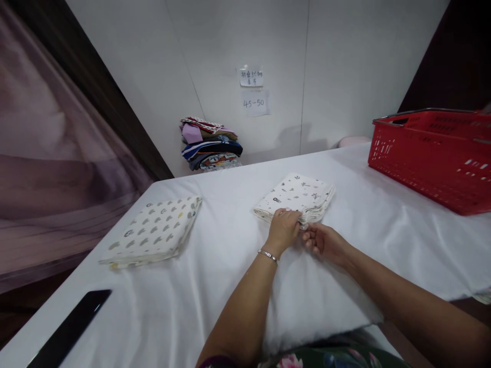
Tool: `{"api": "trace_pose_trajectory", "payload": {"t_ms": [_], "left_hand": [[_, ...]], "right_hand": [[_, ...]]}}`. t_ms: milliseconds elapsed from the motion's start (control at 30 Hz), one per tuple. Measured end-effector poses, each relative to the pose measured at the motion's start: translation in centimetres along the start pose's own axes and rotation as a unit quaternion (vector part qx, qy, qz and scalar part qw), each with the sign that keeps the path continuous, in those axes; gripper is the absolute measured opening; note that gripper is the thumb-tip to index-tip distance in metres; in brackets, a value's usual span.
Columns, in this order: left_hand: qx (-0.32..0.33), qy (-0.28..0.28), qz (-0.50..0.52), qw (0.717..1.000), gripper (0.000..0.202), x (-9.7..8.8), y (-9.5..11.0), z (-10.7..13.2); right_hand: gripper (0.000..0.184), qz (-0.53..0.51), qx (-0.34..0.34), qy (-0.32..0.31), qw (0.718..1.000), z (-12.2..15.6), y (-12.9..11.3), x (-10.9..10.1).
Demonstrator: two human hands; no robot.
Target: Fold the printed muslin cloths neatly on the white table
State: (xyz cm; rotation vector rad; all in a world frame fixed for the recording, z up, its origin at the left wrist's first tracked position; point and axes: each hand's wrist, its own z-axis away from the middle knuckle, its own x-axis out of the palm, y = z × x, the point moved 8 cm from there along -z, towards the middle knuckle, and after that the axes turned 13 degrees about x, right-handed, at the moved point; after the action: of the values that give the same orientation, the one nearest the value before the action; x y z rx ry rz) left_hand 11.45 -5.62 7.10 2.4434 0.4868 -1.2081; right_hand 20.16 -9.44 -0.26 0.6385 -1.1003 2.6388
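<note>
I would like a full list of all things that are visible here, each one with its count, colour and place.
printed folded cloth: one, white with small dark prints, middle of the table
spotted folded cloth: one, white with grey spots, left side of the table
basket: one, red, right side of the table
flat object: one, black, near-left corner of the table
pile of clothes: one, mixed colours, far end by the wall
paper notes: two, white, on the wall
table cover: one, white, over the table
curtain: one, mauve, far left
bracelet: one, silver, left wrist
left hand: one, grips the printed cloth's near edge
right hand: one, pinches the same edge
</note>
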Motion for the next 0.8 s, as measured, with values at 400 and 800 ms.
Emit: {"api": "trace_pose_trajectory", "payload": {"t_ms": [400,800], "left_hand": [[0.003,-0.053,0.029,0.998,0.024,1.1,1.3,0.0],[-0.141,0.114,0.105,0.978,0.037,-2.6,-3.8,2.5]], "right_hand": [[0.051,0.063,0.072,0.073,0.993,-0.4,0.5,-1.0],[0.032,-0.004,0.050,0.085,0.995,-1.3,1.2,-1.7]]}}
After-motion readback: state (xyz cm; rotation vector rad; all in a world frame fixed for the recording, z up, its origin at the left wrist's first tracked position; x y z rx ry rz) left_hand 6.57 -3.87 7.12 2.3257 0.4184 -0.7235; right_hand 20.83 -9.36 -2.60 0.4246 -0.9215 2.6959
